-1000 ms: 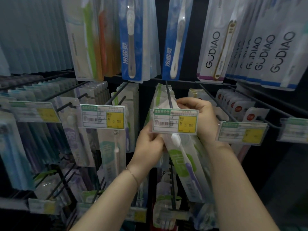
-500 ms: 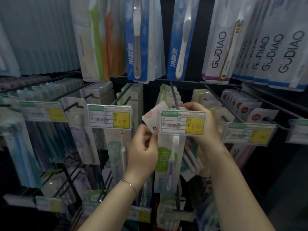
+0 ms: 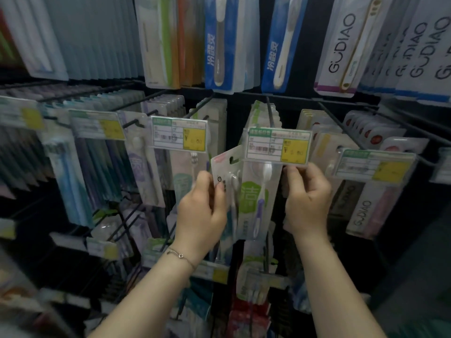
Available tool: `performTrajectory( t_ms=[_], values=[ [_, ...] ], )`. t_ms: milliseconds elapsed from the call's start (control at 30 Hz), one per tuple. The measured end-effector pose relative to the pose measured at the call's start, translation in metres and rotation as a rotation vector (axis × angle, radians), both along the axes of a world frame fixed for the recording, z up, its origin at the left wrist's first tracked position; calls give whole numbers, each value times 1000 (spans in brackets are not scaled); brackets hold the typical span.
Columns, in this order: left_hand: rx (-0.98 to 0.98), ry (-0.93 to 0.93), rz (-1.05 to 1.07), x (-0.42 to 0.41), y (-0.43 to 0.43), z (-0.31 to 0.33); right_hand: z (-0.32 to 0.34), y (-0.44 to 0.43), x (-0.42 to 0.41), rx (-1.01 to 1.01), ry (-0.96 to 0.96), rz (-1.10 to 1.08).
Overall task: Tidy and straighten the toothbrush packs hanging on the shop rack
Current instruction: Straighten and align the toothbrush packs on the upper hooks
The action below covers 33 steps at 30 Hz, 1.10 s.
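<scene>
The flat white card-and-clear-plastic toothbrush pack (image 3: 225, 172), probably light, bendy and best pinched by its edges, stood slightly tilted, hanging-hole end up, just below-left of the yellow-patched price label (image 3: 278, 146), pinched by the left hand (image 3: 202, 211), while the right hand (image 3: 306, 198) curled under that label, its hold unclear.

Tilted white pack (image 3: 225, 164) pinched by left hand (image 3: 202, 208); right hand (image 3: 306, 198) holds price tag (image 3: 278, 146) lower edge.

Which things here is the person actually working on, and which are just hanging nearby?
In the job:
left hand holding the tilted pack
right hand at the green-label pack

Just nearby:
price tag
GUDIAO packs
blue packs overhead
</scene>
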<state>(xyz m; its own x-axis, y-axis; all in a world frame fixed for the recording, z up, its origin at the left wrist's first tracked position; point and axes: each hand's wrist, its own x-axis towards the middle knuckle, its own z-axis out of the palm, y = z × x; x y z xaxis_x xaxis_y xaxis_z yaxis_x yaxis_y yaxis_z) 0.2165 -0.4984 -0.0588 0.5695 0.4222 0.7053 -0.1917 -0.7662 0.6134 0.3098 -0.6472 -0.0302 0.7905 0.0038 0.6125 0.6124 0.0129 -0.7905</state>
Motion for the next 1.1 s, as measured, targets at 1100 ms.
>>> performTrajectory(
  t_ms=[1100],
  values=[
    [-332,10,-206,-181,136,21,-26,160,-194,-289,2,238]
  ],
)
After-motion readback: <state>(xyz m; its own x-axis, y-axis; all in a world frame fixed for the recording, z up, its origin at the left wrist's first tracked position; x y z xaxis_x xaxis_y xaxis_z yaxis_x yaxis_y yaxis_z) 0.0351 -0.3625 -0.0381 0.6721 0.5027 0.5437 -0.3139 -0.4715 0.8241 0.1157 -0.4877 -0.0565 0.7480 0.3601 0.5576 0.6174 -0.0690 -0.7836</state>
